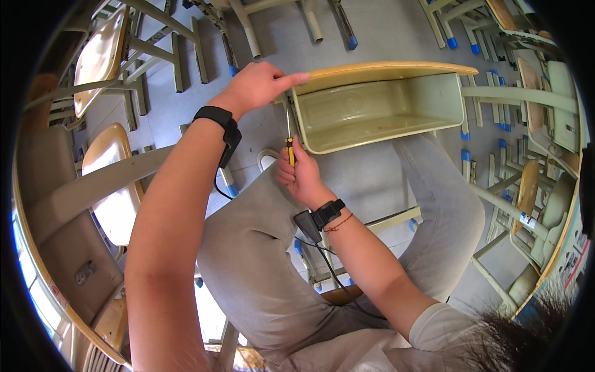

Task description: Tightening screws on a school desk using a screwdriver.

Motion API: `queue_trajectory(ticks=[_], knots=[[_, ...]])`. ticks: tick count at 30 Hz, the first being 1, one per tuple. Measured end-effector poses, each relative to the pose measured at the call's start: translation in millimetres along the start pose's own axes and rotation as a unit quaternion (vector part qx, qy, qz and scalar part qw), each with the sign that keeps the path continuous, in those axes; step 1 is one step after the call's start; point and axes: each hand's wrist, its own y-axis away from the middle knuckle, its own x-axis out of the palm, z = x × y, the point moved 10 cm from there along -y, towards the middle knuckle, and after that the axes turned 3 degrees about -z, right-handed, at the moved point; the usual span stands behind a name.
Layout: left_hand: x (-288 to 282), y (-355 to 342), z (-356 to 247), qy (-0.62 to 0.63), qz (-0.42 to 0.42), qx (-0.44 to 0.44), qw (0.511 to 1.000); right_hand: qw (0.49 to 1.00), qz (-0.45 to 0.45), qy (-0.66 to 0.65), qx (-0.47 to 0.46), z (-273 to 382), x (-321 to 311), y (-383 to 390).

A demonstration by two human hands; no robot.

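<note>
Grey-trousered knees point(260, 260) fill the foreground. Above them, the right hand point(300, 173) is wrapped tight around a yellow-handled screwdriver point(289, 146), its tip at the left corner of the bench drawer tray point(378, 108). The left hand point(257, 87) is pressed on the bench edge, index finger out. At that angle the tip could easily slip off.

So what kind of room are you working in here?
Most likely a classroom or school furniture storeroom: a student desk with an under-tray lies tipped, and rows of wooden-seat chairs and more desks surround it.

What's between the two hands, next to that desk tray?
In the head view, only the screwdriver: its thin shaft runs from the right hand up toward the left hand at the desk tray's corner.
</note>
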Motion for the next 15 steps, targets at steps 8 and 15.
queue_trajectory(ticks=[8,15], knots=[[2,-2,2,-0.009,0.005,-0.001,1.000,0.989,0.120,-0.015,0.082,4,11,4],[2,0,5,-0.004,0.005,-0.003,1.000,0.986,-0.061,0.150,-0.033,11,-14,-2]])
